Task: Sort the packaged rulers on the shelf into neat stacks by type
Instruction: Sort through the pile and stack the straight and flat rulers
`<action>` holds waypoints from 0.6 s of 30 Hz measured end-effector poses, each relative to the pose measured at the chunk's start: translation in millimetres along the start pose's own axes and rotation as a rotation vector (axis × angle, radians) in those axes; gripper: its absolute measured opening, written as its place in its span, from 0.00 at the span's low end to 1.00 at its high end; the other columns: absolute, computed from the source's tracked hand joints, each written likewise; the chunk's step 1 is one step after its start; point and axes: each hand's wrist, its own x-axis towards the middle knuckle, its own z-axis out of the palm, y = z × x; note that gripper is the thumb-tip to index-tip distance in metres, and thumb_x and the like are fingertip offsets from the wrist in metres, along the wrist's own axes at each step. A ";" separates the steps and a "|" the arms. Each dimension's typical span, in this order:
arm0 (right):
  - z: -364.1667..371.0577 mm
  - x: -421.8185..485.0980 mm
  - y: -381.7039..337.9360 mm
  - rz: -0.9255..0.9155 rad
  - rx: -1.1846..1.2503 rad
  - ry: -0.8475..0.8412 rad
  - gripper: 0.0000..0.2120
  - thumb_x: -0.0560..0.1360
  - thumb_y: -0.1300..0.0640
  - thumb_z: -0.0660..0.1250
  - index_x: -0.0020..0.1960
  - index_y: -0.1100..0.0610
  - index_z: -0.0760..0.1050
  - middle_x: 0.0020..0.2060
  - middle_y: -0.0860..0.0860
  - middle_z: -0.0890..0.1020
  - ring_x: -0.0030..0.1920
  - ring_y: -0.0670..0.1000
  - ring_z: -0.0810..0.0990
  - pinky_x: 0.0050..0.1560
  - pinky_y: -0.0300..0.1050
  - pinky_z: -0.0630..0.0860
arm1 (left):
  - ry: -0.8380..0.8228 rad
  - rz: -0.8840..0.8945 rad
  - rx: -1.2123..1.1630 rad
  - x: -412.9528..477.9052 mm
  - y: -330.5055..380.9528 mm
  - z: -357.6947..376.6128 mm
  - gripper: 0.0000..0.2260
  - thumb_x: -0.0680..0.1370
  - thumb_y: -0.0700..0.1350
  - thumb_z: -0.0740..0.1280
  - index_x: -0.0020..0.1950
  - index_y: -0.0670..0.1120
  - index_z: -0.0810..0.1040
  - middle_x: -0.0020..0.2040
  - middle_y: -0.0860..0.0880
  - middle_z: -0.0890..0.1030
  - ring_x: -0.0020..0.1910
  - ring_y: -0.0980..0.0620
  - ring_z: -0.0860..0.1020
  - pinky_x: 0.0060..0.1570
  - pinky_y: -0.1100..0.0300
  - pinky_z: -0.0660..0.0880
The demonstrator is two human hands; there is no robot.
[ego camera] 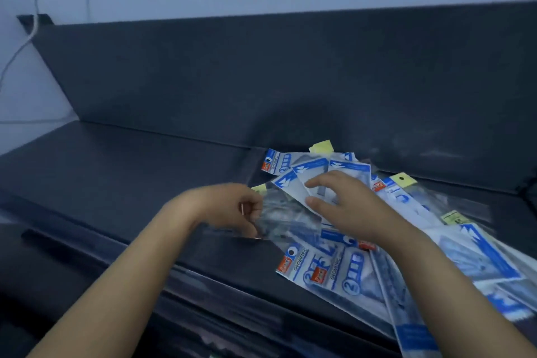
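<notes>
Packaged rulers (pixel 334 267) heaped messy on dark shelf (pixel 145 183) (right side). Left hand (pixel 229 208) fingers (pixel 255 212) pinching clear packet (pixel 287 218). Right hand (pixel 348 209) curled round blue-topped packet (pixel 312 167).

Both my bare forearms reach in from the near edge, the left from the near left, the right from the near right. My left hand (pixel 232 209) is curled, thumb and fingers pinching the edge of a clear packet (pixel 282 213). My right hand (pixel 345 209), just right of it, lies palm down, forefinger and thumb apart. Whether it grips anything I cannot tell.
</notes>
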 end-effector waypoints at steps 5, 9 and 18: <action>10.3 3.6 -23.9 0.145 0.100 0.172 0.17 0.80 0.46 0.56 0.64 0.49 0.73 0.59 0.43 0.77 0.57 0.46 0.76 0.57 0.41 0.69 | 0.000 0.187 -0.134 -7.7 -31.0 -50.4 0.09 0.72 0.38 0.74 0.40 0.48 0.76 0.31 0.60 0.76 0.30 0.64 0.72 0.34 0.71 0.68; 32.4 10.4 -41.6 0.294 0.219 0.306 0.20 0.78 0.41 0.57 0.62 0.52 0.74 0.54 0.44 0.79 0.51 0.45 0.77 0.54 0.43 0.71 | 0.157 0.309 -0.451 3.8 -45.5 -60.2 0.08 0.72 0.39 0.75 0.42 0.45 0.76 0.38 0.54 0.78 0.36 0.60 0.75 0.40 0.68 0.72; 55.4 34.1 -65.9 0.337 0.529 0.542 0.09 0.78 0.58 0.64 0.40 0.60 0.71 0.37 0.57 0.81 0.37 0.58 0.82 0.47 0.58 0.79 | 0.064 0.367 -0.594 29.8 -18.9 -26.8 0.11 0.68 0.39 0.78 0.43 0.40 0.78 0.37 0.44 0.82 0.32 0.49 0.80 0.37 0.56 0.80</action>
